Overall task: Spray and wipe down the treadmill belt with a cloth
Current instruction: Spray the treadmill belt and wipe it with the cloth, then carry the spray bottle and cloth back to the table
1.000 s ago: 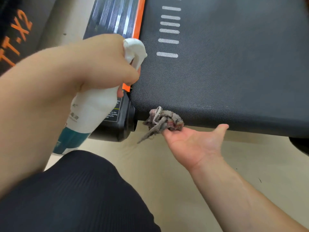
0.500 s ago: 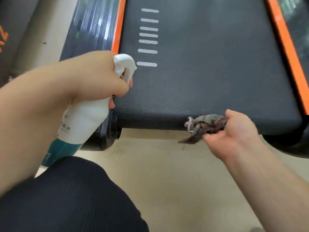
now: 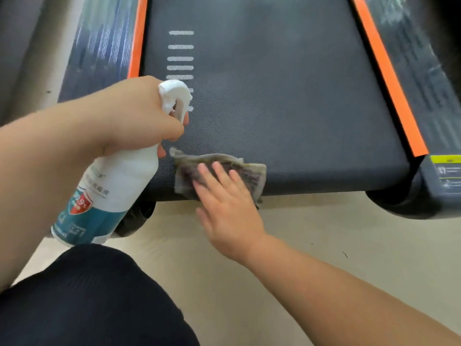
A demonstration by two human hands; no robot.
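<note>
Nearest: knee in dark ribbed fabric [image 3: 87, 295] bottom left, beige floor [image 3: 336, 233] beyond it. Right forearm comes in from bottom right; right hand [image 3: 229, 203] palm-down, fingers straight and slightly spread, pressing flat on the cloth [image 3: 252, 173], not gripping anything. Cloth: dingy grey rag, purplish-dark patch in the middle, pale frayed edges, spread out but rumpled. It sits on the near end of the treadmill belt [image 3: 287, 96], left of centre, with its lower edge lapping over the belt's rounded end. Just left of it, almost touching: spray bottle [image 3: 117, 186], tilted, white body, teal lower band, red shield on the label, white trigger head up over the belt. Left hand [image 3: 129, 116] wraps the bottle's neck, fingers curled tight, one fingertip showing at the trigger. Belt: dark grey, fine woven texture, matte. A column of short white dashes [image 3: 180, 57] runs away up its left side, the nearest ones partly hidden behind the trigger head. Orange strips [image 3: 136, 38] edge both sides, dark side rails outboard. Right rail [image 3: 424, 78] has a yellow-green label near its end; text too small to read.
</note>
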